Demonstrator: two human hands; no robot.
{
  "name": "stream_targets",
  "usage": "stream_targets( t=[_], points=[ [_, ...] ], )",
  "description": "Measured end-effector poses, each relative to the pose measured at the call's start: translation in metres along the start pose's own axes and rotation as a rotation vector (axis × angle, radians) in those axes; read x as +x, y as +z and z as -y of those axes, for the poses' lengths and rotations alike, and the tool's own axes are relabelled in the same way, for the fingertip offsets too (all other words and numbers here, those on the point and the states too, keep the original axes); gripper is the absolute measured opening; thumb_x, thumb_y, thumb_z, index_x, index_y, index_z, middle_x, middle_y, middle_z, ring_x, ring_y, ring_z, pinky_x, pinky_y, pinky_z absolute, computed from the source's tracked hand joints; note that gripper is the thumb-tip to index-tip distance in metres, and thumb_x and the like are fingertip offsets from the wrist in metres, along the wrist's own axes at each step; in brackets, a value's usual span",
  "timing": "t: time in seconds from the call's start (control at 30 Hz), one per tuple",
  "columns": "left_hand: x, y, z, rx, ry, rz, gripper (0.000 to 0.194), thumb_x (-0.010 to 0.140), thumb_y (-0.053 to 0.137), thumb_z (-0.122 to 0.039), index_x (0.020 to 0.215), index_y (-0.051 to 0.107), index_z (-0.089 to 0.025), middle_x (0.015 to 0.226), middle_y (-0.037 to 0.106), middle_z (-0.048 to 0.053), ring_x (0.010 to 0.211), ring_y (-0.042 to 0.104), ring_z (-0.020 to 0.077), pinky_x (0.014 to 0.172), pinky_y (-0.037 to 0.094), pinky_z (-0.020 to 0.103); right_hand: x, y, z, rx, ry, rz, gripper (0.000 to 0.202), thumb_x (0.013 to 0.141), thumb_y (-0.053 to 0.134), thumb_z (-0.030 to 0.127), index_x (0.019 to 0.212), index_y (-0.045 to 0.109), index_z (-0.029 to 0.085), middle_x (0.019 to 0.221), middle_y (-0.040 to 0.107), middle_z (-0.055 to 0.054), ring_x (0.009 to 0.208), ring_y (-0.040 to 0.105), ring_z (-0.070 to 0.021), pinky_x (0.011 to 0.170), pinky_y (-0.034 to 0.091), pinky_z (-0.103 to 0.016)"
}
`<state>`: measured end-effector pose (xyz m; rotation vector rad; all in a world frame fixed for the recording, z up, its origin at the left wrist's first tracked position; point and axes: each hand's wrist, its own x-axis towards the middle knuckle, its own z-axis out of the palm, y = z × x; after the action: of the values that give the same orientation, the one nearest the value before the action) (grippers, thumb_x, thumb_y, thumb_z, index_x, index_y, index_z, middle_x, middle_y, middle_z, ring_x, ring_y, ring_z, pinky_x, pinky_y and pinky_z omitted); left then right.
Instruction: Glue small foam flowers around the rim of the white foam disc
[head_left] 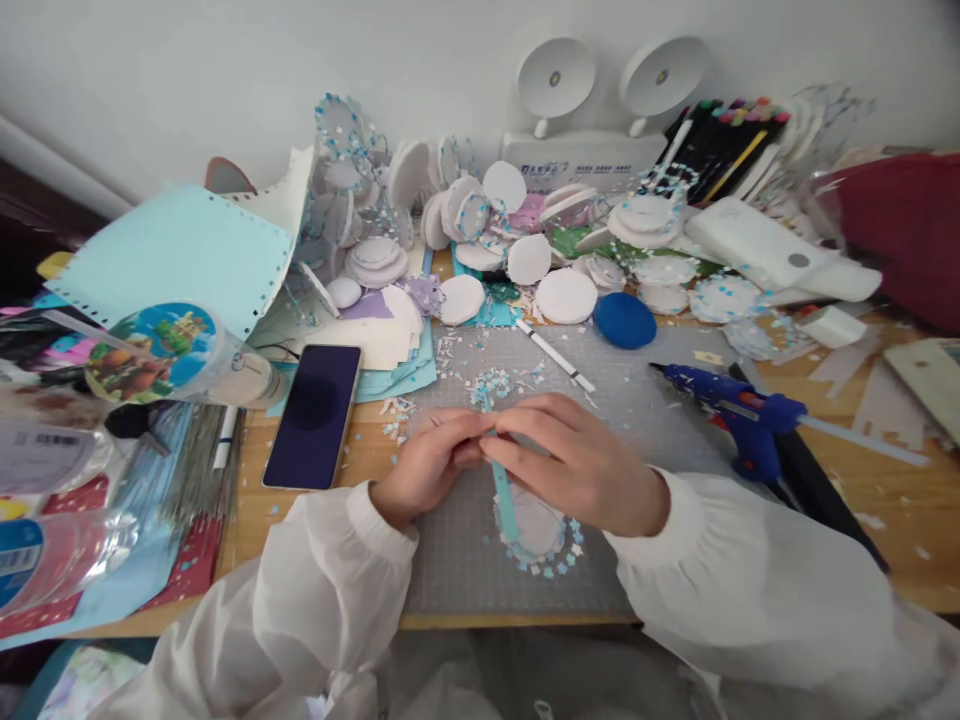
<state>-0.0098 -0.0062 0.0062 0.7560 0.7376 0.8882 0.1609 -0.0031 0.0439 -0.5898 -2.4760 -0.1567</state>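
Over the grey cutting mat (457, 580), my left hand (435, 458) and my right hand (577, 462) meet with fingertips closed on a light blue paper strip (507, 515). One end of the strip sticks out beyond my fingers, and the other hangs down towards my body. Beneath my right hand lies a white paper disc (538, 528), ringed by small blue and white paper pieces (555, 570) and partly covered by the strip and hand. Just past my fingertips is a scatter of tiny blue and white paper bits (487, 385).
A white pen (555, 357) and a blue round lid (624, 320) lie behind my hands. To the right rests a blue glue gun (739, 410); to the left, a phone (313, 418) and a tilted plastic cup (217, 365). White discs (566, 296) crowd the back.
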Motion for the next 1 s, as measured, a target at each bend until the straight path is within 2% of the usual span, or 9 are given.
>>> stream_targets(
  t=[0.13,0.2,0.27,0.33,0.4,0.47,0.6,0.73,1.0],
  points=[
    [-0.001,0.002,0.000,0.084,0.026,0.002,0.048,0.083,0.060,-0.039,0.049,0.036,-0.016,0.048,0.025,-0.007,0.047,0.020,0.0057,0.047,0.017,0.024,-0.003,0.005,-0.008,-0.015,-0.130,-0.131,0.016,0.088,0.051,0.006,0.094,0.064,0.015,0.090,0.070,-0.008,0.085,0.061,-0.0187,0.076,0.054,-0.034],
    [-0.002,0.002,0.000,0.196,0.042,0.018,0.048,0.086,0.056,-0.041,0.049,0.043,-0.014,0.048,0.029,-0.006,0.047,0.024,0.0060,0.048,0.018,0.024,-0.009,0.003,-0.013,0.067,-0.076,-0.184,0.017,0.087,0.053,0.006,0.096,0.063,0.016,0.089,0.070,-0.007,0.084,0.063,-0.0184,0.075,0.055,-0.033],
    [-0.004,0.002,-0.001,0.318,0.052,0.045,0.043,0.088,0.054,-0.041,0.056,0.056,-0.012,0.048,0.033,-0.005,0.048,0.028,0.0064,0.049,0.020,0.024,-0.017,0.001,-0.017,0.207,0.120,-0.295,0.018,0.084,0.058,0.007,0.097,0.062,0.019,0.088,0.071,-0.006,0.083,0.065,-0.0181,0.073,0.055,-0.033],
    [-0.005,0.003,-0.002,0.437,0.049,0.083,0.037,0.089,0.053,-0.039,0.069,0.067,-0.011,0.050,0.037,-0.004,0.050,0.032,0.0073,0.050,0.023,0.024,-0.028,-0.001,-0.020,0.365,0.398,-0.448,0.019,0.082,0.061,0.008,0.095,0.061,0.022,0.085,0.070,-0.004,0.080,0.066,-0.0180,0.071,0.055,-0.033],
    [-0.006,0.005,-0.004,0.555,0.060,0.124,0.033,0.088,0.053,-0.036,0.075,0.069,-0.010,0.054,0.044,-0.002,0.052,0.036,0.0085,0.050,0.027,0.023,-0.039,-0.001,-0.022,0.558,0.650,-0.568,0.012,0.084,0.060,0.013,0.092,0.060,0.023,0.081,0.068,-0.003,0.073,0.066,-0.0173,0.066,0.054,-0.033],
    [-0.006,0.006,-0.005,0.698,0.118,0.172,0.029,0.087,0.054,-0.032,0.071,0.066,-0.011,0.058,0.049,0.000,0.054,0.039,0.0096,0.050,0.029,0.023,-0.051,0.003,-0.021,0.798,0.816,-0.604,0.003,0.087,0.058,0.021,0.090,0.059,0.022,0.080,0.066,-0.002,0.066,0.064,-0.0159,0.059,0.053,-0.031],
    [-0.004,0.004,-0.006,0.946,0.286,0.333,0.019,0.082,0.056,-0.023,0.066,0.058,-0.014,0.057,0.050,0.001,0.055,0.041,0.0109,0.052,0.031,0.024,-0.063,0.010,-0.016,1.182,0.970,-0.491,0.007,0.089,0.057,0.027,0.090,0.055,0.020,0.077,0.063,-0.001,0.064,0.060,-0.0135,0.054,0.050,-0.027],
    [-0.001,0.000,-0.007,0.943,0.326,0.481,0.019,0.081,0.056,-0.017,0.062,0.054,-0.016,0.054,0.045,-0.001,0.053,0.040,0.0116,0.055,0.031,0.026,-0.062,0.012,-0.010,1.340,0.966,-0.358,0.010,0.091,0.055,0.029,0.090,0.052,0.019,0.076,0.063,-0.001,0.063,0.058,-0.0126,0.057,0.049,-0.028],
    [0.000,0.001,-0.006,0.912,0.286,0.507,0.011,0.079,0.061,-0.017,0.068,0.060,-0.016,0.054,0.047,-0.001,0.051,0.040,0.0106,0.054,0.031,0.025,-0.055,0.006,-0.004,1.433,0.980,-0.245,0.010,0.093,0.051,0.028,0.088,0.050,0.019,0.077,0.063,-0.002,0.065,0.058,-0.0103,0.058,0.050,-0.024]
  ],
)
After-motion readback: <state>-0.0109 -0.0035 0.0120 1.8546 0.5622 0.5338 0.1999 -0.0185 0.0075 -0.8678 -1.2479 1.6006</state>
